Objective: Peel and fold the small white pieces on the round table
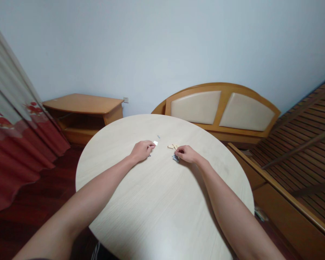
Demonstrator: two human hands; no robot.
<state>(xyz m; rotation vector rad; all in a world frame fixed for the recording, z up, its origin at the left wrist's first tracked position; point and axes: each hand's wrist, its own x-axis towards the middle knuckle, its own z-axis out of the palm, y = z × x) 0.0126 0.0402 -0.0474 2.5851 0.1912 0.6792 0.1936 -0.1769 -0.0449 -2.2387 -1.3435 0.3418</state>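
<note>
My left hand (pixel 142 150) is over the middle of the round table, its fingers bent together in a pinch. A small white square piece (pixel 155 143) shows right at its fingertips; whether it is held or lies on the table I cannot tell. My right hand (pixel 187 154) is closed too, fingertips down among small pieces, and what is in them is hidden. Several small grey pieces (pixel 175 158) lie under and beside its fingers. Small beige pieces (pixel 170 146) lie just beyond them. Farther back, between the hands, is one tiny grey piece (pixel 158 136).
The pale round table (pixel 141 209) fills the middle. Behind it stand a wooden cabinet (pixel 83 103) on the left and a padded headboard (pixel 195 108) on the right. A slatted wooden bed base (pixel 308 144) is at the right, a curtain (pixel 21 144) at the left.
</note>
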